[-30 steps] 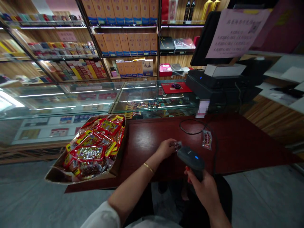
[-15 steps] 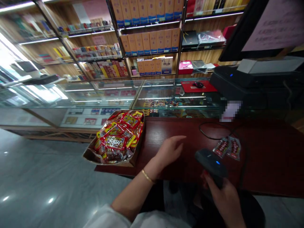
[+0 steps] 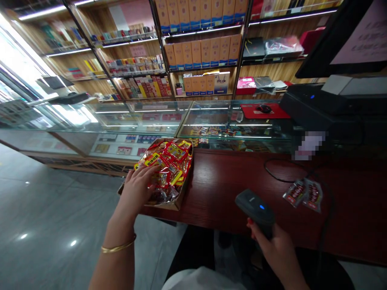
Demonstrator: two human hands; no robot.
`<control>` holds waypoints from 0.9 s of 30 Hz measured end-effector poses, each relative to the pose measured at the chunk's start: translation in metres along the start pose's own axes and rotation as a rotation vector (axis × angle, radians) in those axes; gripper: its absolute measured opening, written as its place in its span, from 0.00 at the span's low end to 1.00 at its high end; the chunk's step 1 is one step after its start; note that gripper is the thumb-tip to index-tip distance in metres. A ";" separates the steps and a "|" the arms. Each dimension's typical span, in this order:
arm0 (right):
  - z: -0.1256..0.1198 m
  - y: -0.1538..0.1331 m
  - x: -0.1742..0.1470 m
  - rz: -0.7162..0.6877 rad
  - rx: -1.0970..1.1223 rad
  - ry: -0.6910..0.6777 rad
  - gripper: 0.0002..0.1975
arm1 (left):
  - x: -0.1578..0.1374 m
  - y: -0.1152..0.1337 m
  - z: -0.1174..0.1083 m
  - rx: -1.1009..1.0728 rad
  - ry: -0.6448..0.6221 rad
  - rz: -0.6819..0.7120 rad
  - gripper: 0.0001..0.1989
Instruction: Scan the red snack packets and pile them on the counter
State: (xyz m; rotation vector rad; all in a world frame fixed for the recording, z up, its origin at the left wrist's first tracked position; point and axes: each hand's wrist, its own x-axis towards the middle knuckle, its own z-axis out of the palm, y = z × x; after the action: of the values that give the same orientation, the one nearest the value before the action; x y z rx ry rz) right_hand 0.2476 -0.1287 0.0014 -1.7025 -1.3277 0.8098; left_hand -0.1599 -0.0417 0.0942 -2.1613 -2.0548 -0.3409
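Looking across the room, we see tall wooden shelves (image 3: 272, 71) at the back, bearing rows of upright tan cartons (image 3: 205, 52) with blue bases. In front of them runs a glass display case (image 3: 231, 137), with small colourful goods visible inside, beneath its top. Against the case stands our dark red-brown table (image 3: 213, 181), and at its left end sits an open cardboard box (image 3: 174, 206), filled to about the rim with shiny red and yellow packets (image 3: 175, 151) lying at all angles. Over the box's near left part we have our left hand (image 3: 137, 187), palm down, its fingers loosely spread; we cannot tell whether the fingertips touch the packets beneath. Our right hand (image 3: 278, 245) is wrapped round the handle of a dark scanner (image 3: 254, 205), which shows a blue light on top and is held well apart from the box. Smallest of all, two small packets (image 3: 295, 192) with dark red middles lie side by side on the table, right of the scanner; we cannot tell whether their edges overlap.
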 end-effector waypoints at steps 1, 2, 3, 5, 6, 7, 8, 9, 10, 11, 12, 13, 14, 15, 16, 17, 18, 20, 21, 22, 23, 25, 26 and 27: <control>-0.001 0.002 -0.001 0.007 -0.005 0.007 0.26 | 0.001 0.000 0.000 0.007 0.003 0.001 0.28; -0.001 0.004 -0.002 0.016 -0.006 0.012 0.25 | 0.001 0.000 -0.001 0.002 0.003 0.001 0.27; -0.002 0.007 -0.003 0.025 -0.003 0.015 0.25 | 0.001 -0.001 -0.003 -0.015 -0.001 -0.002 0.25; -0.004 0.012 -0.003 0.044 0.006 0.017 0.24 | -0.002 -0.003 -0.010 -0.087 -0.022 -0.036 0.20; -0.004 0.015 -0.003 0.051 0.009 0.015 0.24 | -0.004 -0.002 -0.013 -0.145 -0.028 -0.072 0.17; -0.005 0.016 -0.003 0.058 0.012 0.008 0.23 | -0.006 -0.001 -0.017 -0.220 -0.029 -0.120 0.15; -0.005 0.017 -0.003 0.062 0.016 0.001 0.23 | -0.009 0.003 -0.020 -0.320 -0.029 -0.173 0.15; -0.005 0.018 -0.003 0.064 0.021 -0.004 0.23 | -0.010 0.009 -0.022 -0.448 -0.026 -0.222 0.17; -0.005 0.018 -0.002 0.067 0.026 -0.007 0.24 | -0.012 0.018 -0.022 -0.601 -0.031 -0.262 0.18; -0.005 0.017 -0.002 0.070 0.028 -0.006 0.24 | -0.012 0.029 -0.021 -0.770 -0.048 -0.292 0.21; -0.005 0.016 -0.001 0.072 0.028 -0.002 0.24 | -0.011 0.042 -0.018 -0.943 -0.086 -0.316 0.23; -0.005 0.014 -0.001 0.072 0.026 0.005 0.24 | -0.010 0.055 -0.013 -1.101 -0.145 -0.336 0.26; -0.005 0.012 -0.001 0.070 0.023 0.012 0.23 | -0.009 0.069 -0.007 -1.227 -0.213 -0.357 0.28; -0.005 0.010 -0.001 0.067 0.024 0.014 0.23 | -0.007 0.082 0.000 -1.314 -0.285 -0.374 0.30; -0.006 0.009 -0.001 0.064 0.029 0.016 0.23 | -0.005 0.094 0.007 -1.367 -0.343 -0.381 0.30; -0.007 0.007 -0.002 0.060 0.038 0.017 0.22 | -0.003 0.105 0.014 -1.396 -0.379 -0.374 0.30; -0.008 0.005 -0.002 0.056 0.046 0.021 0.22 | -0.002 0.114 0.020 -1.409 -0.401 -0.353 0.30; -0.011 0.003 -0.003 0.055 0.060 0.030 0.22 | 0.000 0.126 0.029 -1.422 -0.422 -0.276 0.29; -0.013 0.003 -0.004 0.058 0.062 0.036 0.22 | 0.000 0.130 0.032 -1.421 -0.431 -0.226 0.29; -0.014 0.003 -0.004 0.064 0.062 0.041 0.22 | 0.000 0.133 0.035 -1.408 -0.437 -0.173 0.29; -0.016 0.003 -0.004 0.071 0.060 0.045 0.22 | 0.001 0.135 0.038 -1.382 -0.440 -0.124 0.29; -0.018 0.004 -0.004 0.089 0.056 0.050 0.22 | 0.001 0.138 0.043 -1.312 -0.401 -0.077 0.28; -0.018 0.005 -0.004 0.099 0.057 0.052 0.23 | 0.001 0.140 0.045 -1.286 -0.376 -0.085 0.26; -0.019 0.005 -0.004 0.108 0.061 0.051 0.23 | 0.002 0.141 0.047 -1.277 -0.354 -0.112 0.22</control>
State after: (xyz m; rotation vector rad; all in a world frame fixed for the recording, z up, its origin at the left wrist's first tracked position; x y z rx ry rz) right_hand 0.2650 -0.1371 0.0053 -1.7472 -1.1735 0.8537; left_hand -0.0163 -0.0362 0.0569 -2.8144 -2.4761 -1.8094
